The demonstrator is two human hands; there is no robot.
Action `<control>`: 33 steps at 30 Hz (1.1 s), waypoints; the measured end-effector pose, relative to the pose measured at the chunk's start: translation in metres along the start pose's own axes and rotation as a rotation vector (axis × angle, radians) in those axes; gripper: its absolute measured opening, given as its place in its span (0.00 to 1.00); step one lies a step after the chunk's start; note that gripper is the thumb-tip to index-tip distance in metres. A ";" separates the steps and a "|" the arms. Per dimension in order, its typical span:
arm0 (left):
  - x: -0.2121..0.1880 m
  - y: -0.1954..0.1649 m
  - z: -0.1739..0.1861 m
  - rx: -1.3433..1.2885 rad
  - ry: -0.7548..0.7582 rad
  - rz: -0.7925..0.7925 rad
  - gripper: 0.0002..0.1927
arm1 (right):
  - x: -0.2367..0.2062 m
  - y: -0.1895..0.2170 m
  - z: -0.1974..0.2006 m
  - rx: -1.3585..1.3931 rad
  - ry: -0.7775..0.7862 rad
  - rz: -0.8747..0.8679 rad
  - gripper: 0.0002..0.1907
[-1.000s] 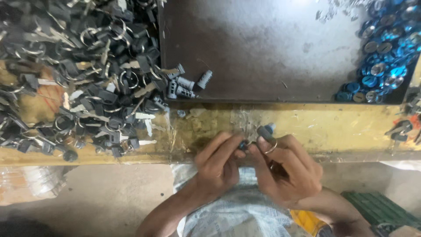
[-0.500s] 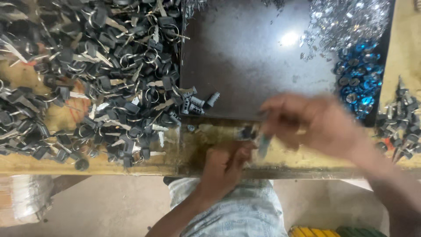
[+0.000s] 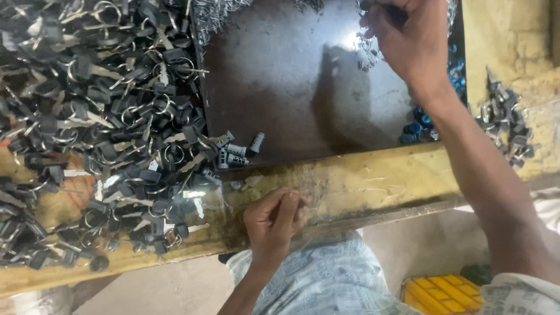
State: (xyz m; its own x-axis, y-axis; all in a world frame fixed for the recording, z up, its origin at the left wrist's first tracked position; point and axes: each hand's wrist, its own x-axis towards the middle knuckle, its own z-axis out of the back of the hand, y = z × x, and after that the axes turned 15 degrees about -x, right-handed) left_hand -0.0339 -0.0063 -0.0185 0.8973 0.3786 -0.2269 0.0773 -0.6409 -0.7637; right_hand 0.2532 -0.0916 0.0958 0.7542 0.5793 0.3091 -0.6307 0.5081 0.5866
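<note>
My left hand rests on the wooden table edge, fingers curled closed around something small that I cannot make out. My right hand is stretched out to the far side of the dark metal tray, its fingertips pinched in a scatter of small shiny metal bits. A large heap of black-headed keys on rings covers the left of the table. A few grey lock cylinders lie at the tray's near left corner.
Blue round parts lie at the tray's right side, partly hidden by my forearm. More grey metal parts are piled on the table's right. A yellow crate stands on the floor below.
My right hand has left my left hand and reached up and away to the far end of the tray. My left hand has stayed at the table edge.
</note>
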 end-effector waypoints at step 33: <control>0.006 -0.004 -0.014 0.182 0.037 -0.053 0.14 | -0.095 -0.028 0.030 -0.137 0.245 -0.214 0.04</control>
State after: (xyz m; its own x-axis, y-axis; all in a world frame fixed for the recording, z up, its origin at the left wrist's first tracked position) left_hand -0.0228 -0.0114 -0.0083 0.9099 0.3813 -0.1633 0.0483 -0.4883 -0.8714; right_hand 0.2049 -0.1802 0.0728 0.8162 0.5777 -0.0082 -0.4942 0.7054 0.5081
